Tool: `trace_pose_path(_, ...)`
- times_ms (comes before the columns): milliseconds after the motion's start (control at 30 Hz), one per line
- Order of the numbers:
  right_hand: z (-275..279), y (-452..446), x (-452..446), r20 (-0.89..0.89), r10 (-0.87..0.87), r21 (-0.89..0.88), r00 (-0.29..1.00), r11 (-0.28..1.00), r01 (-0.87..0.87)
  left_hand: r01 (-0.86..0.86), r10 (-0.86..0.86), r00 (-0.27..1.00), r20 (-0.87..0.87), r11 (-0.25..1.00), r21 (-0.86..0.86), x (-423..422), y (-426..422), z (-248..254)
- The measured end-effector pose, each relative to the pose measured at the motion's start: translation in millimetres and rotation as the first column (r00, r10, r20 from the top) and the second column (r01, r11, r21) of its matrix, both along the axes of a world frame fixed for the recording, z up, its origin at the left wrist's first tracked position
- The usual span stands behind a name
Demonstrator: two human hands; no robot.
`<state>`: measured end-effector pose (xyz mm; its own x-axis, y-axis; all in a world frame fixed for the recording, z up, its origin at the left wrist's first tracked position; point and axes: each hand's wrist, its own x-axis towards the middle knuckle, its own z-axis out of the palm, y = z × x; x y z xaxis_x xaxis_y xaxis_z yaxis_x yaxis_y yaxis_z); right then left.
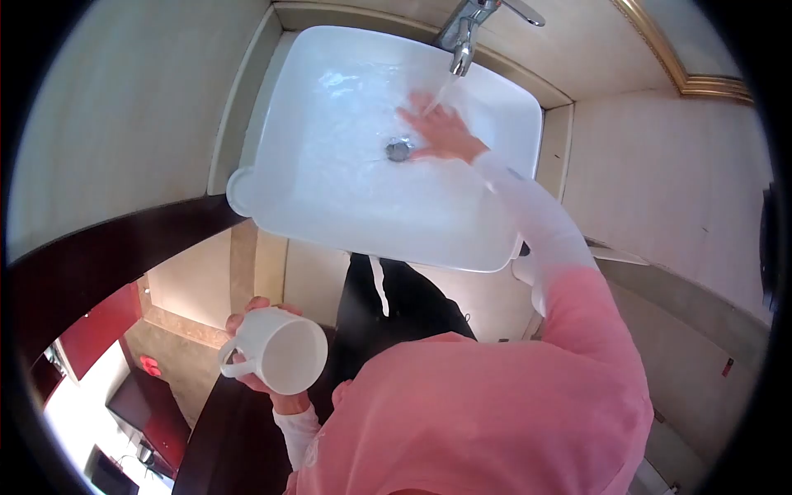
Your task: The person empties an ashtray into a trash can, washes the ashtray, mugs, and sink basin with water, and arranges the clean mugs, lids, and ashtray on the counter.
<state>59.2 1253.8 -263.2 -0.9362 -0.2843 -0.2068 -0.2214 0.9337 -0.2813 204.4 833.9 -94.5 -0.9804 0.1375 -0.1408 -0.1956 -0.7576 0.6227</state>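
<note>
meanwhile, left fingers point(233, 322) curled round white mug point(266, 351); right fingers point(419, 115) spread underwater

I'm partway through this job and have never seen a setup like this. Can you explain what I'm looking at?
There is no machine here: these are a person's two bare hands. The one picture comes from a camera worn on the head, looking forward and down, so the pink top at the bottom is the wearer's own.

The left hand holds a white mug away from the sink, its open mouth turned to the camera; nothing can be seen inside.

The right hand holds nothing. It is in the white basin, fingers spread, below the tap, which is running. Beside it is the round metal drain, with water over the basin's floor.
</note>
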Motion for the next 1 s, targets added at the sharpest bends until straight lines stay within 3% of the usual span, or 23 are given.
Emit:
trace_pose_path(67, 32, 5, 40, 0.183, -0.168, 0.103, 0.969, 0.983, 0.151, 0.01, -0.01, 1.0, 0.003, 0.999, 0.04, -3, 2, 5)
trace_pose_path(167, 39, -2, 89, 0.214, -0.217, 0.259, 0.952, 0.953, 0.159, 0.032, -0.03, 0.999, -0.026, 0.996, 0.086, -6, -1, 6)
trace_pose_path(267, 42, -43, 114, 0.36, -0.069, 0.161, 0.93, 0.987, 0.011, 0.01, -0.006, 0.998, -0.055, 0.997, 0.076, -5, -4, 7)
trace_pose_path(333, 16, -67, 112, 0.015, 0.218, 0.051, 0.976, 0.974, -0.219, -0.041, 0.045, 0.997, -0.063, 0.996, 0.076, 0, -6, 5)
trace_pose_path(400, 27, -106, 85, 0.001, 0.368, 0.076, 0.93, 0.927, -0.367, -0.061, 0.065, 0.997, -0.053, 0.996, 0.064, 3, -7, 7)
trace_pose_path(467, 0, -132, 53, -0.3, 0.397, 0.147, 0.867, 0.918, -0.369, -0.051, 0.053, 0.998, -0.033, 0.997, 0.058, 7, -12, 6)
trace_pose_path(567, -7, -144, -10, -0.348, 0.349, 0.067, 0.87, 0.935, -0.348, -0.012, 0.013, 1.0, -0.018, 0.998, 0.058, 11, -18, 5)
trace_pose_path(700, 0, -84, -60, -0.24, 0.162, 0.233, 0.957, 0.967, -0.106, -0.023, 0.026, 0.998, -0.055, 0.999, 0.046, 13, -1, 9)
trace_pose_path(733, -2, -60, -59, -0.196, 0.121, 0.136, 0.973, 0.986, -0.096, -0.024, 0.027, 0.998, -0.058, 0.999, 0.037, 15, 0, 10)
trace_pose_path(767, -7, -36, -50, -0.148, 0.085, 0.038, 0.985, 0.996, -0.08, -0.024, 0.026, 0.999, -0.042, 0.999, 0.046, 18, 0, 10)
trace_pose_path(833, -20, -14, -13, -0.197, 0.072, 0.143, 0.978, 0.989, -0.044, -0.025, 0.026, 1.0, -0.009, 0.998, 0.062, 25, 0, 9)
trace_pose_path(933, 8, -10, 51, 0.031, -0.257, 0.195, 0.966, 0.949, 0.246, -0.028, 0.03, 0.999, -0.034, 0.998, 0.063, 25, 2, 7)
trace_pose_path(1000, 1, -20, 84, 0.064, -0.385, 0.243, 0.921, 0.901, 0.36, 0.001, 0.004, 0.999, -0.053, 0.996, 0.086, 24, 2, 10)
